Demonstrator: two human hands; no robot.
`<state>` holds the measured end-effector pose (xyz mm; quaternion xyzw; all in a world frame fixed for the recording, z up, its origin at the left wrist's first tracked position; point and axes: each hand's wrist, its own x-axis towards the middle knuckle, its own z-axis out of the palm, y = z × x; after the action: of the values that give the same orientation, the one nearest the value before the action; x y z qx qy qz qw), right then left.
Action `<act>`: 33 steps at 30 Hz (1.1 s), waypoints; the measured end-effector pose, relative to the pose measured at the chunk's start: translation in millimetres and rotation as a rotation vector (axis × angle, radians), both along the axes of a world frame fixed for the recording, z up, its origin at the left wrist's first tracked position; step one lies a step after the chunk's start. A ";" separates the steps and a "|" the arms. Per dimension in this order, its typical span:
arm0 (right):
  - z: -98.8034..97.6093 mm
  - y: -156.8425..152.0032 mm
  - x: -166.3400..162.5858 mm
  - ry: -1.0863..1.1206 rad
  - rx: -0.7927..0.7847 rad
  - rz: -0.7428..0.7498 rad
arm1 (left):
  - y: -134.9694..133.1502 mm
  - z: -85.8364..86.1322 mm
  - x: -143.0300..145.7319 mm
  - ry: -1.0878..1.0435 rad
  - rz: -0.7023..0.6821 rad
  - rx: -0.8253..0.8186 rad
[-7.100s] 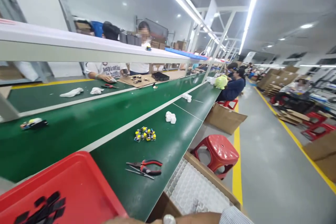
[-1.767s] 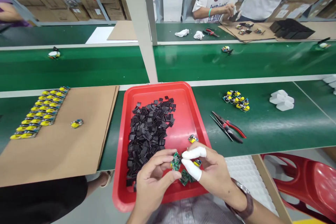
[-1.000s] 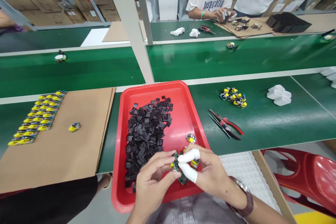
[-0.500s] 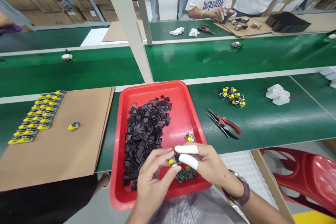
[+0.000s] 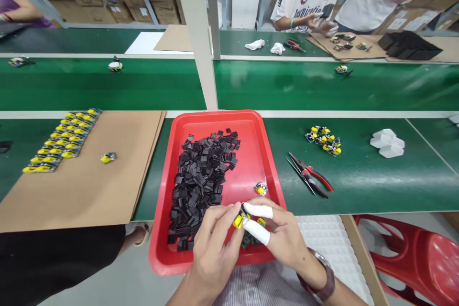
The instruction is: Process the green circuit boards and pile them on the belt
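Over the lower right of a red tray (image 5: 164, 191), both my hands pinch one small circuit board (image 5: 238, 221) with a yellow part on it. My left hand (image 5: 215, 241) grips it from the left. On the right, my right hand (image 5: 283, 234), with white finger cots on two fingers, closes on its upper and right side. Fingers hide much of the board. A heap of small black plastic pieces (image 5: 201, 177) fills the tray's left half. Another board (image 5: 260, 189) lies by the tray's right wall, and green boards (image 5: 249, 239) lie partly hidden beneath my right hand.
Pliers (image 5: 311, 174) and tweezers (image 5: 300, 173) lie right of the tray, near a cluster of boards (image 5: 323, 140) and white plastic pieces (image 5: 387, 143). Cardboard (image 5: 107, 191) at left bears rows of boards (image 5: 64, 141). Behind runs a green conveyor (image 5: 154, 86); co-workers sit beyond.
The view has shifted, so the bench sits differently in the picture. My hands stay together on the board, which now shows its yellow part more to the front. Across the conveyor, a co-worker raises a black piece.
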<state>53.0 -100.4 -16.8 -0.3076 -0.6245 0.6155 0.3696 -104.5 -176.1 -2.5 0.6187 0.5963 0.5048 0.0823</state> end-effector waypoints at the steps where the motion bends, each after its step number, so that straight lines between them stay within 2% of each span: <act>1: -0.2 -0.3 -1.3 0.015 -0.026 -0.002 | 0.1 -0.2 -0.1 0.006 0.007 0.011; 10: 2.9 -2.4 -7.9 0.124 -0.060 0.064 | 0.7 4.6 -0.3 0.034 0.028 0.035; 14: 6.7 -4.7 -10.0 0.193 -0.054 0.054 | -1.7 10.0 1.0 0.048 0.041 0.063; 18: 9.5 -8.0 -11.9 0.249 -0.119 -0.003 | 0.8 10.6 -0.5 0.058 0.024 0.096; 26: 18.1 -15.6 -10.7 0.073 0.146 -0.113 | -0.1 -7.2 3.3 -0.171 0.052 0.007; 30: 20.2 -17.9 -13.2 0.116 0.236 -0.176 | -1.8 -8.8 8.4 -0.166 0.055 0.069; 33: 17.8 -14.4 -11.1 0.120 0.217 -0.136 | 0.4 -5.5 9.2 -0.127 0.066 0.079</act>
<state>41.9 -114.8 1.0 -0.2701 -0.6419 0.5350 0.4783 -95.4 -175.7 -8.0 0.5681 0.5896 0.5686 0.0788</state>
